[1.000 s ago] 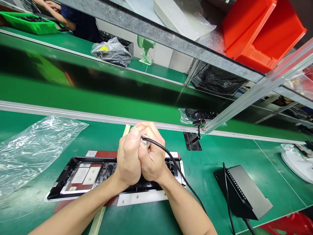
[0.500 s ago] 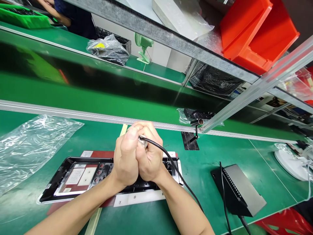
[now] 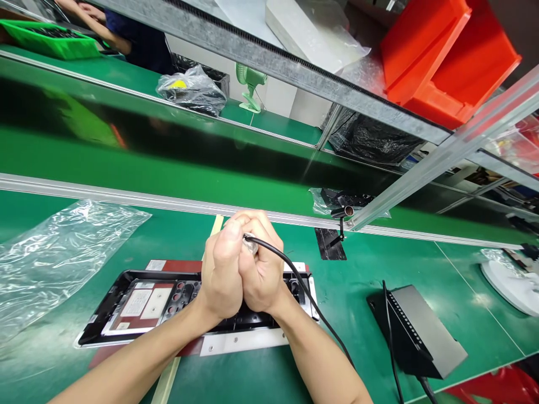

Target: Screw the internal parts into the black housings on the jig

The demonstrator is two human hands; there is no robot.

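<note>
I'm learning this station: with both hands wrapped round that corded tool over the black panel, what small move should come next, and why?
Probably keep pressing straight down. Both the left hand and right hand clasp the corded tool upright over the black panel, and its tip is hidden, so nothing shows it finished.

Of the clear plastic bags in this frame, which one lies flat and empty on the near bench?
The large clear bag left of the hands: flattened, with nothing inside. The bag on the far bench bulges around dark contents, and the small bag by the rail holds black parts.
</note>
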